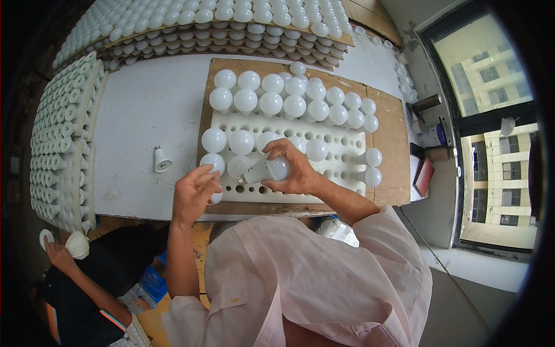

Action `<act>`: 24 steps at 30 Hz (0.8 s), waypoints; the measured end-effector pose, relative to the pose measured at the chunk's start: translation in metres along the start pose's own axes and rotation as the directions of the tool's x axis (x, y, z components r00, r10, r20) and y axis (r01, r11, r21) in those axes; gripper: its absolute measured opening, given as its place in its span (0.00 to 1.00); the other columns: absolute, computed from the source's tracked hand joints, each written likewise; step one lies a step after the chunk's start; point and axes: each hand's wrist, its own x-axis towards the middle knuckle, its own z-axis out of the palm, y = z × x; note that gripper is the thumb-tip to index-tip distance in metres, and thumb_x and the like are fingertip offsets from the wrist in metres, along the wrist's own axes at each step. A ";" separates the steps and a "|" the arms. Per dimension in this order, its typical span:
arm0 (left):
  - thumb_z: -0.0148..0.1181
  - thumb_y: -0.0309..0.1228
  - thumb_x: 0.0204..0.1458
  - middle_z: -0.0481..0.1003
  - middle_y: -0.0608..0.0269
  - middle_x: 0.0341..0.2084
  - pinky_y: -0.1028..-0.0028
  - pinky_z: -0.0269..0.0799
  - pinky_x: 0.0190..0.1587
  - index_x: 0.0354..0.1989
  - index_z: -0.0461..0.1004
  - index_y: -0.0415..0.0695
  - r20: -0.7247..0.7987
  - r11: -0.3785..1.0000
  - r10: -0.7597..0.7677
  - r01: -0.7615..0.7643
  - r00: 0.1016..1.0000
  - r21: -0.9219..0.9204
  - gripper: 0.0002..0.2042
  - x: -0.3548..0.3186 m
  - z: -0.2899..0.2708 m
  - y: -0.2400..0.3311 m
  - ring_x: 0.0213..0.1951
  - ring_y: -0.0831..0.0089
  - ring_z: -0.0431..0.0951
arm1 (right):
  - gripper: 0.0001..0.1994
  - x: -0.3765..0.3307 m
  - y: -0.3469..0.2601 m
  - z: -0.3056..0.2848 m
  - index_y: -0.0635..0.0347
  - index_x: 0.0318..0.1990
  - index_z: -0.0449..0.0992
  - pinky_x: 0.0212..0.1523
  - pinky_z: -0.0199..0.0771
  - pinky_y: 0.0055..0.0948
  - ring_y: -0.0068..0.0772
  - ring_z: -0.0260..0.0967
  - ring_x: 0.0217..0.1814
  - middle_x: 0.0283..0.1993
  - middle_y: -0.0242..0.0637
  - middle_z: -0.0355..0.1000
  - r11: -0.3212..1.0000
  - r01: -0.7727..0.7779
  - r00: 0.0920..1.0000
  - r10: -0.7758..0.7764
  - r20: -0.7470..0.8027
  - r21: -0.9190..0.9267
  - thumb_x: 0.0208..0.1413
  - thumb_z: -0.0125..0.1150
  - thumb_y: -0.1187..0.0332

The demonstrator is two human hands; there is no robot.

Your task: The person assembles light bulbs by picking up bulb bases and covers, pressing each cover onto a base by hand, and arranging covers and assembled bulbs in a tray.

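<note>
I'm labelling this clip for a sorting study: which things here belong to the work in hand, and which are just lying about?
In the work:
- right hand holding a white bulb on its side
- left hand at a bulb on the tray's edge
- white holed tray, part filled with bulbs

Lying about:
- lone bulb base on the table
- stacked full trays
- another person's hand

Perforated tray (347, 176) lying on a cardboard sheet (393, 133) on the tabletop (144, 115); bulbs (295, 106) standing in the tray's far rows and left columns, two more at its right edge; loose bulb base (161, 159) on the tabletop left of the sheet; stacked bulb trays (202, 29) behind the sheet; another stack (60, 144) at the tabletop's left; window (485, 133) to the right.
</note>
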 end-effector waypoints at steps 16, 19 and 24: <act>0.47 0.12 0.44 0.66 0.42 0.57 0.63 0.63 0.60 0.64 0.56 0.42 -0.521 0.648 -0.045 0.422 0.853 0.634 0.33 0.067 -0.185 -0.160 0.58 0.50 0.67 | 0.21 -0.001 0.011 0.073 0.51 0.46 0.75 0.69 0.43 0.58 0.40 0.57 0.63 0.51 0.36 0.64 0.873 0.451 0.806 -0.311 0.503 -0.183 0.39 0.67 0.65; 0.49 0.12 0.44 0.67 0.42 0.56 0.64 0.63 0.59 0.62 0.61 0.41 -0.461 0.639 0.018 0.345 0.887 0.688 0.31 0.062 -0.202 -0.179 0.57 0.51 0.69 | 0.19 0.022 0.005 0.053 0.52 0.46 0.75 0.64 0.56 0.49 0.42 0.61 0.59 0.50 0.36 0.65 0.928 0.358 0.898 -0.312 0.311 -0.105 0.43 0.67 0.70; 0.51 0.12 0.44 0.64 0.42 0.58 0.64 0.65 0.58 0.60 0.62 0.39 -0.333 0.458 -0.217 0.397 0.917 0.795 0.30 0.078 -0.175 -0.158 0.57 0.49 0.68 | 0.19 0.066 0.037 -0.042 0.56 0.46 0.75 0.43 0.73 0.33 0.41 0.69 0.48 0.46 0.38 0.71 0.932 0.024 0.977 -0.098 -0.188 -0.361 0.43 0.66 0.79</act>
